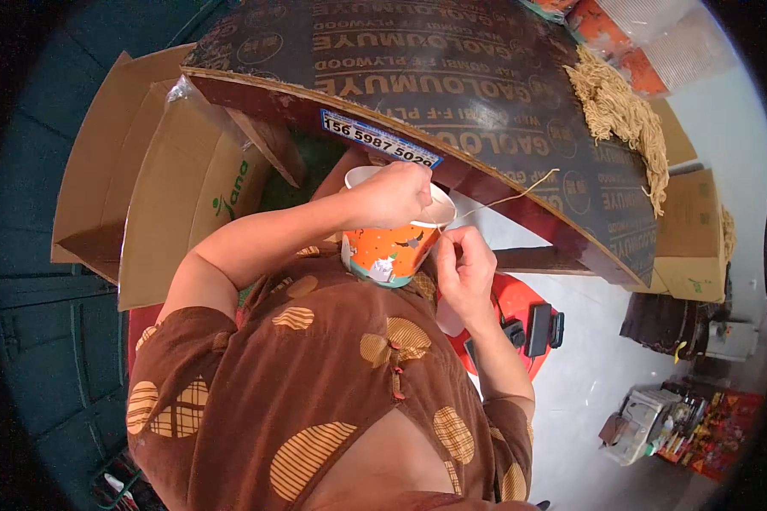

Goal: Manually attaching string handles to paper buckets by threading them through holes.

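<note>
An orange paper bucket (382,252) with a white rim and printed figures is upright against my lap, below the table's edge. My left hand (399,192) is closed at the bucket's mouth, with its fingertips turned inward and hidden; what they hold does not show. Outside the bucket, at its right side, my right hand (466,262) is pinched close to the rim, on a thin tan cord. That cord (507,198) passes over the rim between my hands, and its loose end sticks out past the table edge.
A dark plywood table (452,94) curves across the front. On its right corner lies a bundle of tan cords (618,111). Open cardboard boxes (158,187) stand at the left, another carton (690,230) at the right. A red stool (524,298) holds black devices beside my right arm.
</note>
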A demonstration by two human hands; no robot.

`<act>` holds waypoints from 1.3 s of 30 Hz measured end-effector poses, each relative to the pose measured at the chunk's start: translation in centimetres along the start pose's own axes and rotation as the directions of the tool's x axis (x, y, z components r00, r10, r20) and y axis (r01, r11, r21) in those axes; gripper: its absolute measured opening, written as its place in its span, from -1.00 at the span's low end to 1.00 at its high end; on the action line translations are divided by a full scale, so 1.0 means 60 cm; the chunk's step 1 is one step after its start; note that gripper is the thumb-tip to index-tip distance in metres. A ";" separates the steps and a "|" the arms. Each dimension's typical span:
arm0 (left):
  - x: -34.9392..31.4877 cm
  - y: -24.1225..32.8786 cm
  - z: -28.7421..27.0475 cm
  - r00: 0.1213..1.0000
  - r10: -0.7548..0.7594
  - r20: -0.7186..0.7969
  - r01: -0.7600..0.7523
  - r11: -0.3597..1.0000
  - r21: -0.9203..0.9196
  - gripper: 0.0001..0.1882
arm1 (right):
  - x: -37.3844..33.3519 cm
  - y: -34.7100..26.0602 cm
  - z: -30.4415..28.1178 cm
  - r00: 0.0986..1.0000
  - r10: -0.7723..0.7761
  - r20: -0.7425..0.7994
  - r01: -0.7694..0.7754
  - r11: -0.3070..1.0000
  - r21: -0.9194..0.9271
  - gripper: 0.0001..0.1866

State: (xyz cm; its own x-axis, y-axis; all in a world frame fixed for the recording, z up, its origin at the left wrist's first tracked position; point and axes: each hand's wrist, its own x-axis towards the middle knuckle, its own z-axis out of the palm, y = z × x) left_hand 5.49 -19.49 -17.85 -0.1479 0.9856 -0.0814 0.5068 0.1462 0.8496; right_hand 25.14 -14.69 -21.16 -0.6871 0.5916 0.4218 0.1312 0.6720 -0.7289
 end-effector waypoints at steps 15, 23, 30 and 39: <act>0.003 0.003 -0.009 0.999 -0.014 0.047 0.017 0.998 -0.064 -0.88 | 0.035 -0.008 -0.017 0.977 -0.211 -0.009 0.210 0.975 -0.073 -0.91; -0.002 -0.017 0.000 0.974 0.206 0.098 -0.178 0.955 -0.236 -0.86 | 0.031 0.003 -0.005 0.975 -0.220 -0.015 0.221 0.975 0.038 -0.89; -0.004 -0.013 0.000 0.940 0.340 0.030 -0.325 0.920 -0.218 -0.87 | 0.020 -0.004 -0.002 0.983 -0.181 -0.038 0.181 0.983 0.011 -0.86; -0.011 -0.008 -0.005 0.934 0.354 0.037 -0.348 0.930 -0.117 -0.88 | 0.000 0.004 0.008 0.997 0.043 -0.072 -0.038 0.997 0.065 -0.96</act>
State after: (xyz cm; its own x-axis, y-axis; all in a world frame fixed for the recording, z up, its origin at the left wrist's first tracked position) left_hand 5.08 -20.25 -18.08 0.0724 0.9759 0.2058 0.4236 -0.2169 0.8795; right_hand 24.82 -14.72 -21.59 -0.6278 0.6501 0.4280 0.1102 0.6186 -0.7780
